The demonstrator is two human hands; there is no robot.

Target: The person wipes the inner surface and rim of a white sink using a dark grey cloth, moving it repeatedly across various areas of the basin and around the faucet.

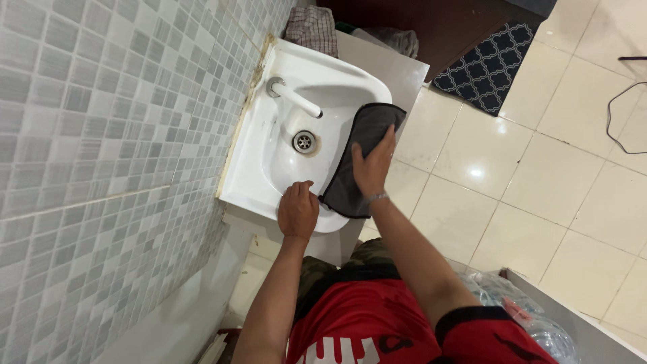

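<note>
A dark grey cloth point(357, 155) lies draped over the front rim of a white wash basin point(256, 168). My right hand point(375, 164), with a metal bracelet at the wrist, presses flat on the middle of the cloth. My left hand point(298, 210) rests on the basin's rim with its fingers curled at the cloth's near corner. The basin has a white tap point(296, 99) and a metal drain point(304, 141), both uncovered.
A wall of small grey mosaic tiles point(101, 168) meets the basin's back edge. Cream floor tiles point(539, 195) stretch beyond, with a dark patterned mat point(488, 64), a black cable point(617, 114) and a plastic-wrapped bundle point(532, 323). Checked fabric point(311, 27) lies beyond the basin.
</note>
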